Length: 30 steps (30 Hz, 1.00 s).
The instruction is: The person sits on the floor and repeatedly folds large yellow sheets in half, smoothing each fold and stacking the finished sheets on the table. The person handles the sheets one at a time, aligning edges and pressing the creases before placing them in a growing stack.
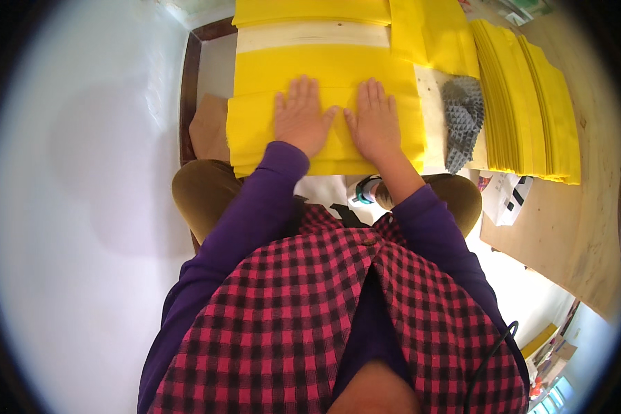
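Head view — left hand [300, 117] and right hand [374, 121] flat, fingers spread, hiding yellow sheet [255, 131].

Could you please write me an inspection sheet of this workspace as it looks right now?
Surface: pale wooden table, mostly covered by yellow sheets.
Job's things: folded yellow sheet stack at the near edge, under both hands.
Clutter: grey spiky pad beside the stack; fanned pile of yellow sheets to its right; more yellow sheets at the far edge; white printed box on a brown board.
Grippers: left hand and right hand pressed flat on the stack, fingers spread.
Cables: black cable by the right sleeve.
Surroundings: white floor.
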### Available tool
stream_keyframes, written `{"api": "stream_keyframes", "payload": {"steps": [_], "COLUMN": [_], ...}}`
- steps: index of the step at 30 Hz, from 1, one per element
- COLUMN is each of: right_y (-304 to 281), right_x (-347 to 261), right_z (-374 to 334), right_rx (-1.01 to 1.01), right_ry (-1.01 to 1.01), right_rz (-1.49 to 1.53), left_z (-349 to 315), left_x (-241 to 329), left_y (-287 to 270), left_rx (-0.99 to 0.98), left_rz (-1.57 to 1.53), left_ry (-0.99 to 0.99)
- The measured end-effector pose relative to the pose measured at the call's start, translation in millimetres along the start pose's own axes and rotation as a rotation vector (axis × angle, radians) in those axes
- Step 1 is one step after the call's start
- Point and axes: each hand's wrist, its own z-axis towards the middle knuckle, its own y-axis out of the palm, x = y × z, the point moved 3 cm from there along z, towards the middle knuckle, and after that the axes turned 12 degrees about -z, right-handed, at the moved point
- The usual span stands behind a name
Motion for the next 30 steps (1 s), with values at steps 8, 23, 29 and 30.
{"api": "stream_keyframes", "payload": {"steps": [8, 23, 29, 30], "right_y": [9.6, -24.9, -2.4, 0.5], "right_x": [51.6, -67.4, -33.9, -15.9], "right_z": [-11.6, 43.1, 39.4, 35.4], "right_rx": [-0.021, 0.115, 0.089, 0.108], "right_ry": [0.19, -0.105, -0.011, 0.036], "right_rz": [-0.019, 0.183, 0.119, 0.116], "left_z": [-16.9, -16.6, -19.1, -18.2], "left_x": [-64.0, -57.3, -62.5, -61.8], "left_y": [-32.6, -33.0, -29.2, -29.2], "left_rx": [0.126, 0.119, 0.134, 0.158], "left_rz": [0.141, 0.142, 0.186, 0.195], "left_ry": [-0.194, -0.223, -0.199, -0.172]}}
